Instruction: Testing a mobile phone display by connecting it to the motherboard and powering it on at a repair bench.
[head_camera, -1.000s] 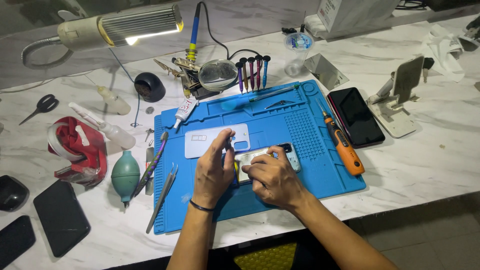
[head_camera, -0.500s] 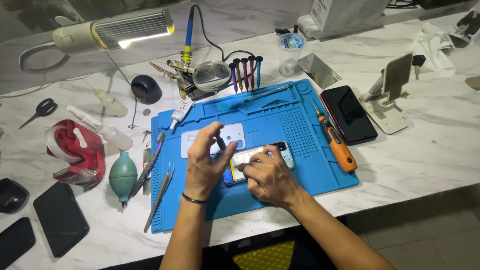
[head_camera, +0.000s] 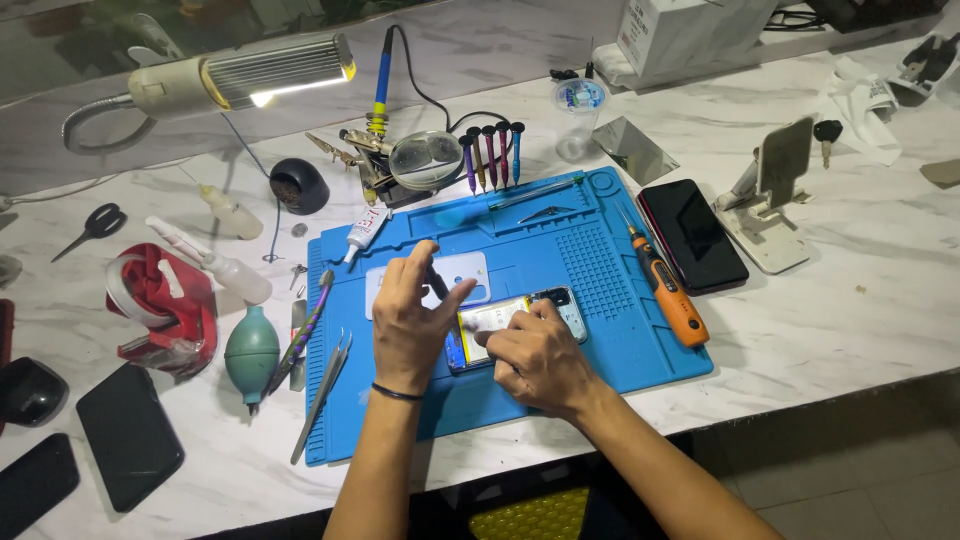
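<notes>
Pressing my right hand (head_camera: 538, 362) down on the opened phone (head_camera: 512, 322), I hold it flat on the blue mat (head_camera: 600, 290), its fingers closed over the near edge. My left hand (head_camera: 410, 318) hovers just left of it, fingers pinched on a slim dark tool (head_camera: 437, 282) whose tip points toward the phone's upper corner. The rear cover (head_camera: 462, 272) already lies off, resting just beyond my left fingers, and the battery shows bare, so by my reckoning the opening is done and the inside work is only begun; what is left I cannot tell from here.

To the right of my right fingers lies an orange screwdriver (head_camera: 668, 290), and beyond it a dark phone (head_camera: 692, 234) on the table (head_camera: 850, 300). Left of my left fingers rest tweezers (head_camera: 322, 394) and a green air blower (head_camera: 251, 352). Farther off, precision drivers (head_camera: 490, 152) stand beside a magnifier (head_camera: 425, 160) under the lamp (head_camera: 250, 78). My own left hand partly covers the rear cover; nothing else crowds the phone.
</notes>
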